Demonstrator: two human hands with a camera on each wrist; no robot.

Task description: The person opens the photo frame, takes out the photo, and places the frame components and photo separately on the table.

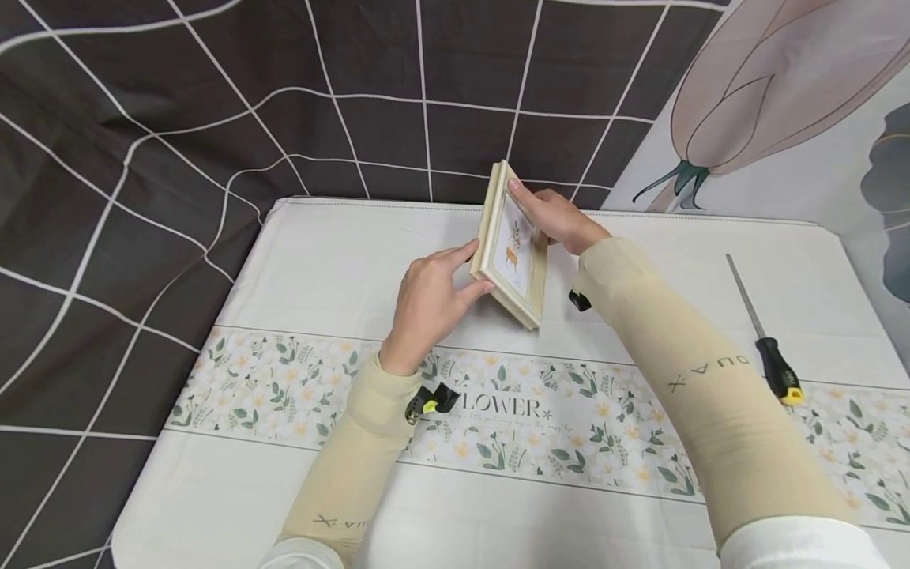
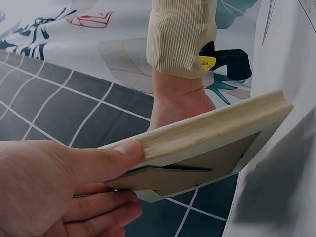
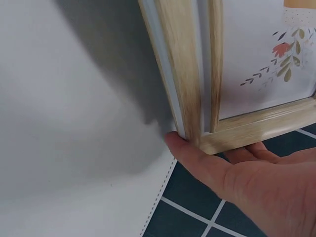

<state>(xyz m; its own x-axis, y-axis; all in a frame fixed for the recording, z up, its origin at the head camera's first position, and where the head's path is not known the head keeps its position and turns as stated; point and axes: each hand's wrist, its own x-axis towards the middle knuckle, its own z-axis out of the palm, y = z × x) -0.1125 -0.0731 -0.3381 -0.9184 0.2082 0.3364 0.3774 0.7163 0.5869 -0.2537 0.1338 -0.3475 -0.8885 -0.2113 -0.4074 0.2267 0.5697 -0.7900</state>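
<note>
Probably to steady the tilted picture frame (image 1: pixel 516 243), the left hand (image 1: pixel 430 296) pinches its left side while the right hand (image 1: pixel 558 216) grips its far edge.

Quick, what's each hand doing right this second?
Left hand: closed, holding the picture frame.
Right hand: closed too, holding the same frame near a corner.
</note>
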